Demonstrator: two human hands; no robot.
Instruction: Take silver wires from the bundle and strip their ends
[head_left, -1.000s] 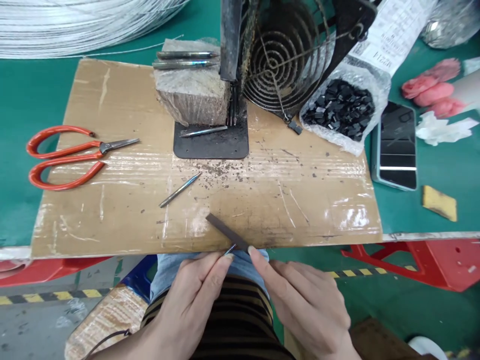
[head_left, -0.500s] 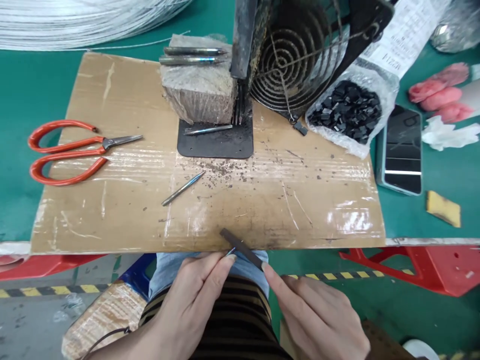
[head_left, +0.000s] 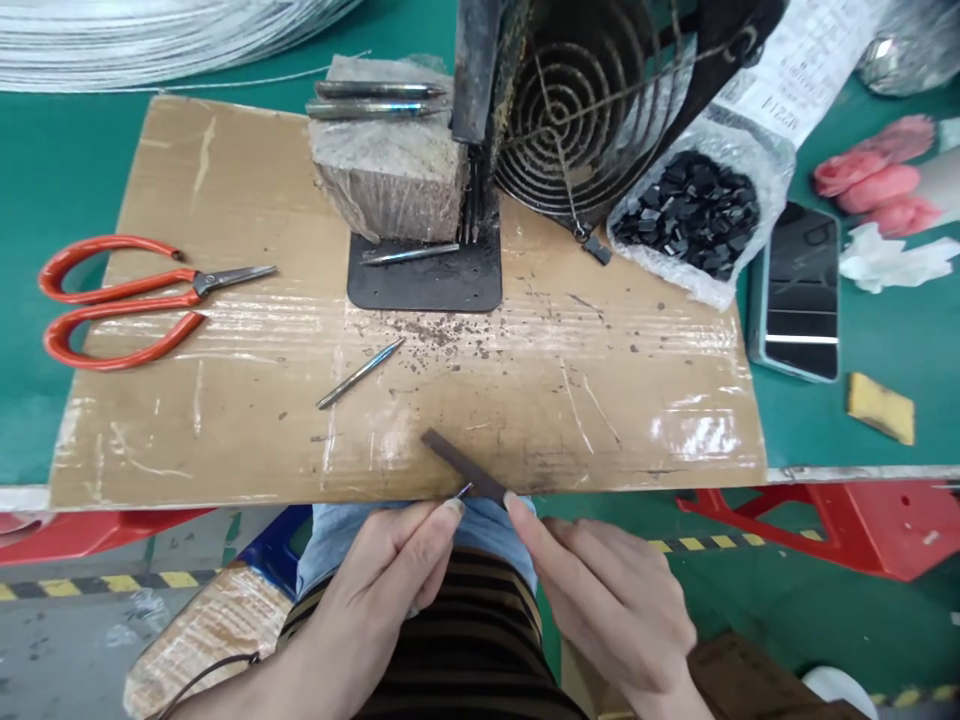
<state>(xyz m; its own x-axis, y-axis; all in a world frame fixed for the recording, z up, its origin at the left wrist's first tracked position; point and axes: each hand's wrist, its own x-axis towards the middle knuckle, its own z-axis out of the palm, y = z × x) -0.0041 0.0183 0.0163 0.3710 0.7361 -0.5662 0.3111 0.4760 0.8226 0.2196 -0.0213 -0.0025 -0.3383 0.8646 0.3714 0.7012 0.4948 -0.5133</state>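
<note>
My left hand (head_left: 394, 575) is closed in a pinch on a slim metal soldering iron tip (head_left: 465, 490); only its pointed end shows past the thumb. A dark flat file (head_left: 459, 460) is gripped in my right hand (head_left: 607, 600), with the index finger stretched along it. The file slants up to the left over the cardboard's front edge, and the pointed end meets or nearly meets it. A similar loose tip (head_left: 360, 374) lies on the cardboard (head_left: 247, 420). Another tip (head_left: 411, 255) rests on a black metal base (head_left: 424, 290). Several tips (head_left: 375, 108) lie atop a wrapped block (head_left: 397, 165).
Orange-handled scissors (head_left: 150, 295) lie at left. Behind the base stands a black fan guard (head_left: 559, 125). To the right are a bag of small black parts (head_left: 690, 215), a phone (head_left: 796, 295), and a yellow sponge (head_left: 881, 408). A white wire coil (head_left: 165, 35) sits at back left.
The file has slid up and to the left across the metal tip, and my right hand has moved left with it. My left hand has shifted slightly left. The view has shifted a little.
</note>
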